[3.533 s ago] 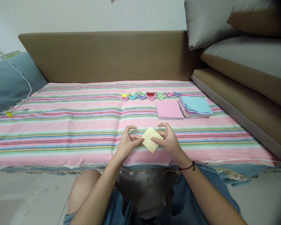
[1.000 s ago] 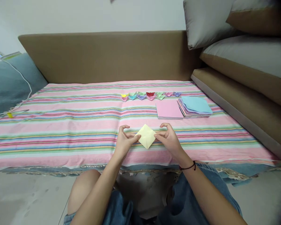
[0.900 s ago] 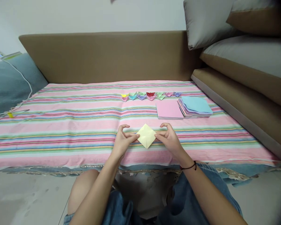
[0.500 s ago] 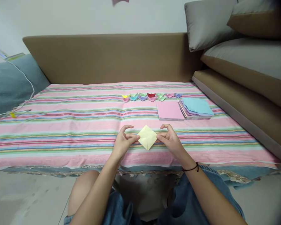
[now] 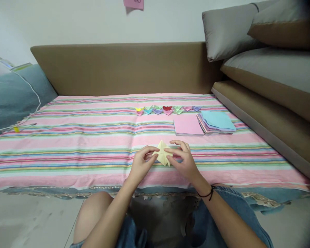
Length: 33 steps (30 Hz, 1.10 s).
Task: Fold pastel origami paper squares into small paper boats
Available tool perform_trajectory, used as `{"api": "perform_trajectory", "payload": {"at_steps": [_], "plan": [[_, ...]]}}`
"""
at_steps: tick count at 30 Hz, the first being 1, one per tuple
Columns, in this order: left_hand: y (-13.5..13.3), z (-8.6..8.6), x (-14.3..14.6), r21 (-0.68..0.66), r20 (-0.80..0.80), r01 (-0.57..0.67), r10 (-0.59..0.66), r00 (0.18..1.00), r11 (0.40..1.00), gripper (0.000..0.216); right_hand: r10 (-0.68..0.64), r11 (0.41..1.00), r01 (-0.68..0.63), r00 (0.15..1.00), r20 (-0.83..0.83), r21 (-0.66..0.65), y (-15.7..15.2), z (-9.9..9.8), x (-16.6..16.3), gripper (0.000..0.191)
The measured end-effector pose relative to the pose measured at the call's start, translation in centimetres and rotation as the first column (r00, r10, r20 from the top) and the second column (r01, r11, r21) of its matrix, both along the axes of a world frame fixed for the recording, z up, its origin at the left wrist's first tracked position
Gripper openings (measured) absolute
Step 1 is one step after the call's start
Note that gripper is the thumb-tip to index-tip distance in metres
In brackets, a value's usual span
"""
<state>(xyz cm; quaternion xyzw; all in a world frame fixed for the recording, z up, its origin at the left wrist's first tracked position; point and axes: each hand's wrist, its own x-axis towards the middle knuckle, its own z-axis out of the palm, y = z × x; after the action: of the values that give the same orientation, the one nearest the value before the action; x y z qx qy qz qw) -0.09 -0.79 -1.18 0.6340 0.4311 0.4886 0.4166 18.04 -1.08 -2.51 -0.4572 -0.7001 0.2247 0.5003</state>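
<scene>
A pale yellow folded origami paper (image 5: pixel 162 158), roughly diamond-shaped with creases, is held just above the striped cloth. My left hand (image 5: pixel 141 161) pinches its left corner between thumb and fingers. At the right side, my right hand (image 5: pixel 185 161) has its thumb and index finger on the paper's front, near the middle and lower right, with the other fingers curled above. The lower tip looks split into two points. The paper's back side is hidden.
Small colourful folded paper pieces (image 5: pixel 167 109) stand in rows farther back. A pink paper stack (image 5: pixel 188 124) and a blue-topped paper stack (image 5: pixel 219 120) lie to the right on the striped cloth (image 5: pixel 67 144). Cushions (image 5: pixel 268 86) line the right; a white cable (image 5: pixel 32 91) runs at left.
My right hand has shifted from the paper's right corner inward onto its front. The paper's lower part has changed from one point to a split tip. The view has tilted slightly up.
</scene>
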Motion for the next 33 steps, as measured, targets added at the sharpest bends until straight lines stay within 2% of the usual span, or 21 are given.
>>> {"api": "perform_trajectory", "payload": {"at_steps": [2, 3, 5, 7, 10, 12, 15, 17, 20, 22, 26, 33], "plan": [[-0.2, -0.1, 0.3, 0.073, -0.051, 0.001, 0.003, 0.999, 0.997, 0.013, 0.000, 0.999, 0.000, 1.000, 0.016, 0.036, -0.2, 0.1, -0.3, 0.022], [-0.4, -0.1, 0.4, 0.095, -0.059, 0.008, -0.002, 0.998, 0.995, 0.015, 0.030, 0.999, -0.029, 0.999, -0.017, 0.012, -0.3, 0.2, -0.4, 0.023], [-0.6, -0.1, 0.7, 0.110, -0.052, 0.042, -0.037, 0.998, 0.993, 0.025, 0.102, 0.987, -0.119, 0.983, -0.154, -0.105, -0.4, 0.3, -0.6, 0.024], [-0.9, 0.0, 0.9, 0.139, -0.087, 0.088, -0.076, 0.993, 0.986, 0.042, 0.135, 0.945, -0.226, 0.928, -0.347, -0.236, -0.4, 0.2, -0.7, 0.027], [-1.3, 0.4, 1.0, 0.241, -0.299, 0.152, -0.076, 0.951, 0.959, 0.045, 0.065, 0.890, -0.306, 0.819, -0.570, -0.338, -0.2, -0.1, -0.7, 0.030], [-1.4, 0.6, 0.9, 0.297, -0.414, 0.173, -0.036, 0.910, 0.939, 0.040, -0.003, 0.877, -0.292, 0.790, -0.613, -0.381, 0.0, -0.3, -0.6, 0.028], [-1.2, 0.7, 0.7, 0.345, -0.412, 0.103, 0.052, 0.910, 0.933, 0.033, -0.065, 0.861, -0.263, 0.791, -0.608, -0.434, 0.2, -0.4, -0.2, 0.028], [-0.9, 0.7, 0.4, 0.289, -0.327, 0.053, 0.047, 0.944, 0.956, 0.025, -0.061, 0.858, -0.270, 0.792, -0.608, -0.437, 0.3, -0.4, -0.1, 0.028], [-0.3, 0.3, 0.1, 0.060, -0.177, 0.116, -0.104, 0.979, 0.991, 0.022, -0.019, 0.854, -0.296, 0.804, -0.594, -0.428, 0.2, -0.2, -0.1, 0.027], [0.0, 0.0, -0.1, -0.034, -0.095, 0.134, -0.137, 0.986, 0.990, 0.019, 0.021, 0.845, -0.324, 0.815, -0.580, -0.425, 0.2, -0.2, -0.1, 0.026], [0.3, -0.3, -0.2, -0.078, -0.002, 0.046, -0.046, 0.999, 0.996, 0.012, 0.055, 0.850, -0.337, 0.822, -0.567, -0.405, 0.2, -0.2, 0.0, 0.024], [0.2, -0.6, -0.1, -0.127, 0.003, 0.000, 0.000, 1.000, 0.992, 0.012, 0.020, 0.865, -0.289, 0.837, -0.547, -0.410, 0.2, -0.4, -0.1, 0.024]]}}
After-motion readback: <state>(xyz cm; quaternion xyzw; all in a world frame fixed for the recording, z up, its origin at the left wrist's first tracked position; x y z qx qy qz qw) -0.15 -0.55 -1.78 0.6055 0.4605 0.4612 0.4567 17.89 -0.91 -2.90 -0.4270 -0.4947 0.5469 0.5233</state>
